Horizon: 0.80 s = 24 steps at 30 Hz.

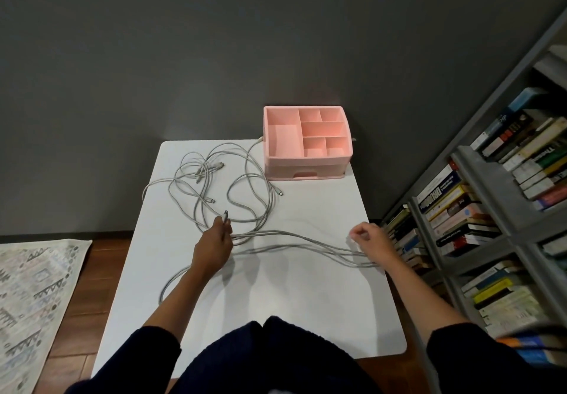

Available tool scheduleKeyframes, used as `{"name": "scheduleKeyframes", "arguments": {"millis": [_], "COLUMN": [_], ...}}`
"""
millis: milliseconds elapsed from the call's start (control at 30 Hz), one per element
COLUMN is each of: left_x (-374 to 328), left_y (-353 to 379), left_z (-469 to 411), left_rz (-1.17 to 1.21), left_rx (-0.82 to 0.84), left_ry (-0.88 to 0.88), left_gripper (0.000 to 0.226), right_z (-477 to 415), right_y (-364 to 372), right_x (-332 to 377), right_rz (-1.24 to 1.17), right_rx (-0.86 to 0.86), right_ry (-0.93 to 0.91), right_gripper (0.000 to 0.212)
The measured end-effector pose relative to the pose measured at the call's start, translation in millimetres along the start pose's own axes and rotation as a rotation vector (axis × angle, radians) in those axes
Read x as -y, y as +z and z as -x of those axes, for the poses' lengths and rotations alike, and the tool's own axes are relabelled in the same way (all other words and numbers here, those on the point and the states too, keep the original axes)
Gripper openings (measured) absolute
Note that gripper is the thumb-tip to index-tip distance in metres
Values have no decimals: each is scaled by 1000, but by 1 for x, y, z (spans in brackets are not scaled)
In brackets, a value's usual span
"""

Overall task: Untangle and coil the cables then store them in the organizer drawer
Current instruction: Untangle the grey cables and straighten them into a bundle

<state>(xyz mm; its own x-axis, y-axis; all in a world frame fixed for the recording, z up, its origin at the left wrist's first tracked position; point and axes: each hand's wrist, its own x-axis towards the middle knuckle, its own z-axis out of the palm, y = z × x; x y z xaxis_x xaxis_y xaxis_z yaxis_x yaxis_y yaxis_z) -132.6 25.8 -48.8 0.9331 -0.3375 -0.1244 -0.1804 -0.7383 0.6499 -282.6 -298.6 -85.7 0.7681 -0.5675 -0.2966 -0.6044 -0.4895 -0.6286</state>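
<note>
While the drawer point(305, 174) sits closed, both hands point(214, 245) point(369, 240) pinched on grey cables point(245, 179), strands stretched between.

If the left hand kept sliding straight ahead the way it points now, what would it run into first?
Likely the tangled grey cables just beyond the left hand, which pinches a connector. The pink organizer sits further right, seemingly off that line, though depth is unclear.

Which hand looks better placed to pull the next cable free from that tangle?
The left hand, probably. It already pinches a cable end with its plug right at the edge of the tangled cables. The right hand holds strands off toward the table's right edge.
</note>
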Motion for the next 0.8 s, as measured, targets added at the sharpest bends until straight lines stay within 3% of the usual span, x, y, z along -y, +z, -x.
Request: {"name": "scheduleKeyframes", "arguments": {"millis": [267, 433, 600, 800], "left_x": [-8, 2, 0, 32], "left_y": [-1, -17, -51, -96], "left_z": [-4, -7, -12, -26], "left_rz": [33, 256, 663, 1046], "left_rx": [31, 42, -157, -408], "left_ry": [106, 64, 4, -192], "left_gripper": [16, 21, 28, 31], "right_z": [36, 29, 13, 16], "right_y": [83, 75, 51, 31], "right_x": [142, 136, 85, 31], "right_rz": [5, 121, 389, 443], "right_rx": [449, 363, 286, 234], "right_ry": [-318, -360, -225, -32], "right_gripper": [24, 30, 37, 38]}}
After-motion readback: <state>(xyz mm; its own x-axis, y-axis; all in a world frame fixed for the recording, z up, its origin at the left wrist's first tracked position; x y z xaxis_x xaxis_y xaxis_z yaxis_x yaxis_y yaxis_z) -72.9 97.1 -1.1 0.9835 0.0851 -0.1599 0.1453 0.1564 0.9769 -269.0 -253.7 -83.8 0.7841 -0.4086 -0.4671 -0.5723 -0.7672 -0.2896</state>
